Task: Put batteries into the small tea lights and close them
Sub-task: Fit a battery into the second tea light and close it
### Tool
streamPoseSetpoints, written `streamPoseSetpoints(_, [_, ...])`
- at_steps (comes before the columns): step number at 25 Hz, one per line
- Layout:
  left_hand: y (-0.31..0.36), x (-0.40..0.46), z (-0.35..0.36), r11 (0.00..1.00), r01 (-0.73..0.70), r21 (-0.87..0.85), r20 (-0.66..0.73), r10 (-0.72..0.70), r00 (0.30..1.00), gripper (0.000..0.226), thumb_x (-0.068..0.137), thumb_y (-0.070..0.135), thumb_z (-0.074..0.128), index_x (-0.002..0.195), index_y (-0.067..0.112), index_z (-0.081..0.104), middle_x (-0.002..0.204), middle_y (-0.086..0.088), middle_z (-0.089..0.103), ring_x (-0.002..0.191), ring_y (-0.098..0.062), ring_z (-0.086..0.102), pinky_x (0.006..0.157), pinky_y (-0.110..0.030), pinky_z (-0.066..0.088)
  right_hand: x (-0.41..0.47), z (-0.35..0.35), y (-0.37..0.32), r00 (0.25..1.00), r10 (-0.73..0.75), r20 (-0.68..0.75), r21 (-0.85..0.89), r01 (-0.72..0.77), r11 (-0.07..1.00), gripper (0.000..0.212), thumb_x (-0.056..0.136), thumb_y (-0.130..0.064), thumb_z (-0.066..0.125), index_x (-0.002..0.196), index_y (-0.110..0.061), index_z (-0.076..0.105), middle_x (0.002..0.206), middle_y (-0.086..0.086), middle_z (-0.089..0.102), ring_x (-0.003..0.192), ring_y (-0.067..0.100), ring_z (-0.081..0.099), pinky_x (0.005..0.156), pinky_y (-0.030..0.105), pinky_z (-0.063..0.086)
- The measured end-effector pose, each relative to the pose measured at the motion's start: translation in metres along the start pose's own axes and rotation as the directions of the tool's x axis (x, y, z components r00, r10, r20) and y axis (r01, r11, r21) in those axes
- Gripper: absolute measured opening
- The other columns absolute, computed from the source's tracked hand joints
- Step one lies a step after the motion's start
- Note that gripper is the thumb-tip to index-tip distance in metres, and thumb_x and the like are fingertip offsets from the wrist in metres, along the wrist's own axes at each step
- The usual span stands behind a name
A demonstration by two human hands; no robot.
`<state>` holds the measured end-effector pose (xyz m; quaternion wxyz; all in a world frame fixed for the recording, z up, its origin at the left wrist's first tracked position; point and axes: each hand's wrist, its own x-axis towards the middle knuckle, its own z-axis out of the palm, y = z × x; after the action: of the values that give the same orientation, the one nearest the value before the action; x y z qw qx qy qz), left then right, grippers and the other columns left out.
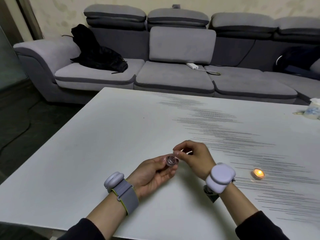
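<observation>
Left hand (156, 172) cups a small tea light (170, 161) above the table (86, 161), fingers curled round it, open underside turned up toward the camera. Right hand (194, 156) sits just beside it, thumb and forefinger pinched together on something small and pale at the light's rim; probably the cover or a battery, but it is too blurred to tell which. Both wrists carry grey bands with pale pods. Main risk: the pinched piece is tiny and held only by the fingertips, so a slip would drop it onto the table or off the near edge. If it goes in tilted, it may jam or the light may not close. Loose cupping could also let the light turn while it is pressed. Further right, well apart from the hands, a lit tea light (258, 173) stands on the table, looks done; a sweeping right forearm could knock it. Crumpled wrapping (312, 110) lies at the far right edge. Behind the table is a grey sofa (173, 75) with a black bag (98, 52).
</observation>
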<state>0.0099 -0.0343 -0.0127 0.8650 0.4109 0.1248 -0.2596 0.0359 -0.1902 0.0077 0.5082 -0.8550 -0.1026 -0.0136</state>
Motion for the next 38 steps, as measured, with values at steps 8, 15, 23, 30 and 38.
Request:
streamPoseSetpoints(8, [0.001, -0.002, -0.003, 1.000, 0.012, -0.007, -0.031, -0.012, 0.999, 0.029, 0.095, 0.000, 0.036, 0.096, -0.002, 0.065, 0.080, -0.014, 0.074, 0.061, -0.020, 0.071, 0.058, -0.026, 0.058, 0.010, -0.052, 0.044, 0.929, 0.359, -0.088, -0.459, -0.358, 0.813, 0.004, 0.077, -0.022, 0.068, 0.078, -0.019, 0.066, 0.084, 0.004, 0.065, 0.081, 0.023, 0.059, 0.067, 0.025, 0.040])
streamPoseSetpoints(15, [0.000, -0.002, 0.001, 1.000, 0.012, -0.001, -0.028, -0.012, 1.000, 0.029, 0.095, 0.001, 0.036, 0.096, -0.001, 0.064, 0.077, -0.012, 0.075, 0.061, -0.020, 0.071, 0.058, -0.025, 0.058, 0.012, -0.031, 0.046, 0.941, 0.333, -0.061, -0.549, -0.310, 0.776, 0.014, 0.074, -0.024, 0.066, 0.066, -0.024, 0.055, 0.076, -0.001, 0.061, 0.085, 0.025, 0.060, 0.070, 0.027, 0.041])
streamPoseSetpoints(23, [0.000, 0.001, 0.000, 1.000, 0.007, -0.008, -0.051, -0.007, 0.999, 0.028, 0.095, 0.001, 0.037, 0.095, -0.001, 0.065, 0.075, -0.013, 0.075, 0.060, -0.019, 0.071, 0.056, -0.025, 0.058, 0.007, -0.024, 0.038, 0.974, 0.223, -0.034, -0.154, -0.226, 0.962, 0.010, 0.076, -0.019, 0.065, 0.066, -0.017, 0.067, 0.064, 0.000, 0.071, 0.056, 0.012, 0.059, 0.058, 0.020, 0.047])
streamPoseSetpoints(30, [-0.004, 0.005, 0.004, 1.000, 0.007, -0.005, -0.042, -0.007, 0.999, 0.025, 0.095, 0.004, 0.039, 0.097, -0.001, 0.064, 0.076, -0.013, 0.073, 0.059, -0.018, 0.070, 0.057, -0.024, 0.057, 0.001, -0.014, 0.011, 0.998, 0.028, 0.047, 0.175, -0.036, 0.984, 0.012, 0.079, -0.005, 0.065, 0.074, -0.016, 0.066, 0.072, -0.002, 0.072, 0.075, 0.013, 0.065, 0.074, 0.027, 0.051])
streamPoseSetpoints(38, [-0.010, 0.007, 0.013, 1.000, 0.007, -0.006, -0.008, -0.007, 1.000, 0.026, 0.095, 0.004, 0.040, 0.100, -0.003, 0.064, 0.079, -0.013, 0.071, 0.061, -0.018, 0.070, 0.059, -0.025, 0.058, -0.006, -0.002, 0.009, 0.998, 0.015, 0.061, 0.022, -0.017, 1.000, 0.022, 0.077, -0.010, 0.067, 0.068, -0.030, 0.064, 0.086, 0.005, 0.068, 0.077, 0.016, 0.062, 0.072, 0.032, 0.049])
